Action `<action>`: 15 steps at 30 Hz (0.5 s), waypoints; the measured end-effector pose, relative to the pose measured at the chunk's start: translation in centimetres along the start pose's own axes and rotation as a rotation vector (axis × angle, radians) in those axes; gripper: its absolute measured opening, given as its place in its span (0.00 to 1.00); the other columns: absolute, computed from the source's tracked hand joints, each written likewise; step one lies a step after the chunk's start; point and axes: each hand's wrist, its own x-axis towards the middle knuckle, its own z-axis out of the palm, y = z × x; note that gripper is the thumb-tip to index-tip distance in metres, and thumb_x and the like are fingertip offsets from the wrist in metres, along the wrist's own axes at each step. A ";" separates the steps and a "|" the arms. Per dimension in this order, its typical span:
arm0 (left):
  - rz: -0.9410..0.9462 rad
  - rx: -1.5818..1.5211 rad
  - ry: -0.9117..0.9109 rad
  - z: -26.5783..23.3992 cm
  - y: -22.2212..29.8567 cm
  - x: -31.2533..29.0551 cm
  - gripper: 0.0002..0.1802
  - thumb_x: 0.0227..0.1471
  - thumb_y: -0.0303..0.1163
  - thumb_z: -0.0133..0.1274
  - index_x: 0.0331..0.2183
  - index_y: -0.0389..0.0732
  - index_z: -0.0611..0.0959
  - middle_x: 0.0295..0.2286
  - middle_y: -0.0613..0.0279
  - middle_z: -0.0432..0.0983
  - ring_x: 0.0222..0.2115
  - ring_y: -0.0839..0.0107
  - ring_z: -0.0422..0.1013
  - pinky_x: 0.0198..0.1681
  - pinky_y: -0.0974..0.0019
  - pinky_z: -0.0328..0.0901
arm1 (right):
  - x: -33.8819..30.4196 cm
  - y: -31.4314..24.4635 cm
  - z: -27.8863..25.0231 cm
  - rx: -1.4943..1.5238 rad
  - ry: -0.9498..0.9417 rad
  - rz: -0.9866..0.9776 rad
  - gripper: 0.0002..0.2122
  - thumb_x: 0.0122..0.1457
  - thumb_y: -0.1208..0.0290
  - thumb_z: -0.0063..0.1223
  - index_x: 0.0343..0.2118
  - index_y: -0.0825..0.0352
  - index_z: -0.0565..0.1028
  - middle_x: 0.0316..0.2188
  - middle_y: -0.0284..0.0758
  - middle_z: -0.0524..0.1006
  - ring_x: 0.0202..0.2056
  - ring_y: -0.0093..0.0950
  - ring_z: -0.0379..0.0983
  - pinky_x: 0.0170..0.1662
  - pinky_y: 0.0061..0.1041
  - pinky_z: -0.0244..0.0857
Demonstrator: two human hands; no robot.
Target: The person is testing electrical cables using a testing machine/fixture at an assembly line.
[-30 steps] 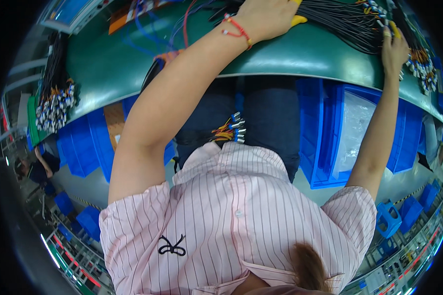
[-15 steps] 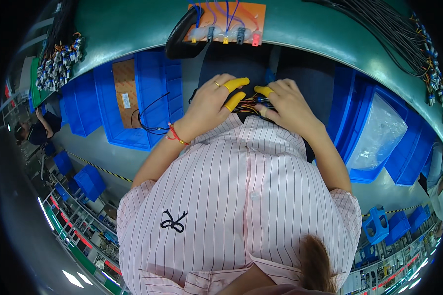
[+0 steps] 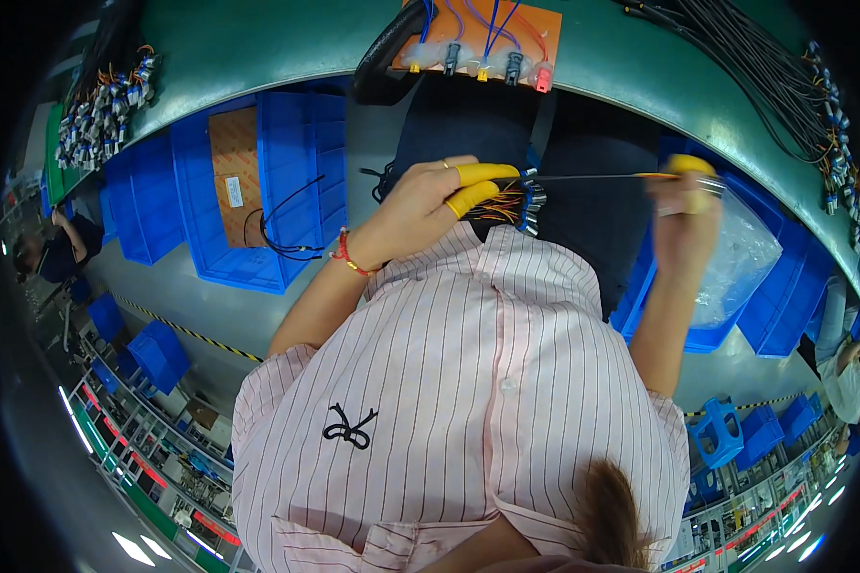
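On my lap lies a bundle of cables with orange wires and small silver-and-blue connectors [image 3: 532, 202]. My left hand [image 3: 428, 202], two fingers in yellow finger cots, is closed at the bundle, pinching a thin dark cable [image 3: 583, 177]. That cable runs taut to the right, over my right thigh. My right hand [image 3: 686, 215], blurred by motion and also wearing a yellow cot, grips the cable's far end, where orange wire and a silvery tip show. The rest of the bundle is partly hidden under my left fingers.
Ahead, an orange board [image 3: 535, 29] with colored connectors and a black curved piece [image 3: 382, 67] sits at the green bench's edge [image 3: 268, 72]. More cable bundles hang at left [image 3: 105, 105] and right [image 3: 831, 143]. Blue bins [image 3: 301, 181] flank my legs; one holds a clear plastic bag [image 3: 736, 258].
My right hand has swung away to the right from the bundle, drawing one cable out straight. My left hand stays at the bundle. The view has shifted slightly.
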 end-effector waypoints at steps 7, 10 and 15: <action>0.017 -0.046 0.146 -3.6 0.0 0.6 0.12 0.55 0.28 0.52 0.42 0.35 0.81 0.27 0.62 0.74 0.27 0.73 0.68 0.32 0.73 0.63 | 0.5 -8.5 -10.2 0.685 0.010 -0.112 0.11 0.56 0.78 0.46 0.41 0.74 0.64 0.25 0.32 0.55 0.28 0.24 0.51 0.36 0.25 0.51; -0.037 -0.623 0.232 -2.4 0.3 1.0 0.13 0.55 0.28 0.52 0.42 0.34 0.79 0.32 0.59 0.76 0.32 0.70 0.72 0.37 0.69 0.67 | -0.2 -9.6 -8.9 0.706 0.129 -0.079 0.12 0.49 0.76 0.48 0.37 0.74 0.65 0.24 0.33 0.54 0.27 0.24 0.48 0.32 0.25 0.46; -0.033 -1.309 0.353 -0.4 2.3 2.2 0.18 0.60 0.34 0.47 0.48 0.32 0.72 0.42 0.48 0.73 0.35 0.68 0.73 0.33 0.71 0.69 | 0.3 -6.9 -11.6 0.527 0.094 -0.198 0.08 0.40 0.77 0.47 0.24 0.68 0.62 0.22 0.33 0.54 0.27 0.26 0.48 0.33 0.26 0.46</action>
